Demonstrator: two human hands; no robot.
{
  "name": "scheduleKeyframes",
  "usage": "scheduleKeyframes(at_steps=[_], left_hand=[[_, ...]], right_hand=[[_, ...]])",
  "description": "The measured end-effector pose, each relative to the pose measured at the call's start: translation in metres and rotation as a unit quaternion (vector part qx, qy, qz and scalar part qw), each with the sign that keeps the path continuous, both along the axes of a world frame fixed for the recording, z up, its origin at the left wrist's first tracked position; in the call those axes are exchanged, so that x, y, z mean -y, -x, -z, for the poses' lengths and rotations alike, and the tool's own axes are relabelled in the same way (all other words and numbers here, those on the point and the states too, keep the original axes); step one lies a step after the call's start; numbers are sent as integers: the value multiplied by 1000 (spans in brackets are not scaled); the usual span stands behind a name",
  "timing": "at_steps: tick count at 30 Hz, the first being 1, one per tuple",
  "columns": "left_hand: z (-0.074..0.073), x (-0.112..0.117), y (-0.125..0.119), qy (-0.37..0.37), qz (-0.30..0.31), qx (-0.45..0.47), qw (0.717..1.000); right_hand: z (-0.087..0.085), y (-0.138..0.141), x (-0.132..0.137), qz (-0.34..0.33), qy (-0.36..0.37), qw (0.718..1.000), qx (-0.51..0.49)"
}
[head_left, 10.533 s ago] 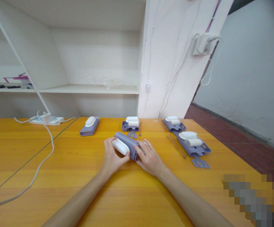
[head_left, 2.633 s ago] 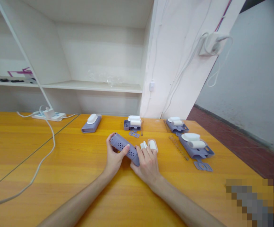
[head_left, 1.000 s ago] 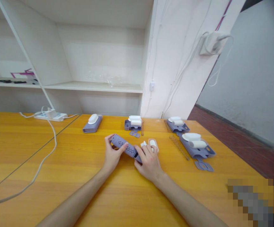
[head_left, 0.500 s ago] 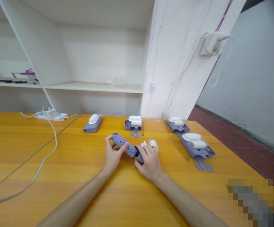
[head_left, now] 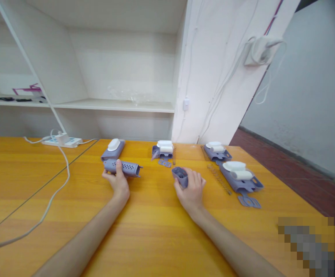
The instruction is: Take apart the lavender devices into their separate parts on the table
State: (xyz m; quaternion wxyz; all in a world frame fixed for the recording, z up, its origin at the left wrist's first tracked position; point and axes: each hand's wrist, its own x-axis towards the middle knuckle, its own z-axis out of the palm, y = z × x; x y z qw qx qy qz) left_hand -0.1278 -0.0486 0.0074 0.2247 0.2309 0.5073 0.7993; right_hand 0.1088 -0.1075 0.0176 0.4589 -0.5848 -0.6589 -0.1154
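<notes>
My left hand (head_left: 117, 185) grips a grey-purple perforated plastic housing (head_left: 128, 168), thumb across its dotted face. The housing's right end is an open edge. Its other end is close to a grey-purple case (head_left: 111, 154) topped by a white oval part (head_left: 113, 145). In my right hand (head_left: 192, 192) is a short grey-purple cup-like end piece (head_left: 180, 177), its hollow side facing left and up with a dark inside. A clear gap separates the two held parts. My right fingers partly hide the end piece.
At the back middle sits a parts set (head_left: 165, 147) beside a thin spring (head_left: 174, 156). Two similar sets (head_left: 217, 152) (head_left: 239, 177) lie right, near a long coil spring (head_left: 218, 179) and a flat ringed piece (head_left: 248, 201). A power strip (head_left: 72, 142) and white cable (head_left: 66, 181) lie left.
The housing and the end piece, touching before, are now apart. My left hand has moved left with the housing; my right has turned the end piece. White parts beside my right hand no longer show.
</notes>
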Motion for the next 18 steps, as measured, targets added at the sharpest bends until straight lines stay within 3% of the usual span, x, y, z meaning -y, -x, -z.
scheduleKeyframes(at_steps=[3, 7, 13, 15, 18], left_hand=[[0, 0, 1, 14, -3, -22, 1000], [-6, 10, -7, 12, 73, -160, 984], [-17, 38, -32, 7, 122, -413, 903], [-17, 43, -39, 7, 123, -433, 893], [-12, 45, -42, -4, 95, -421, 902]], right_hand=[[3, -6, -7, 18, -18, 998, -57], [7, -10, -12, 10, -34, 995, -93], [3, -5, -4, -33, -39, 997, -57], [2, -4, -2, -47, -40, 997, -45], [4, -3, -1, -56, -47, 996, -42]])
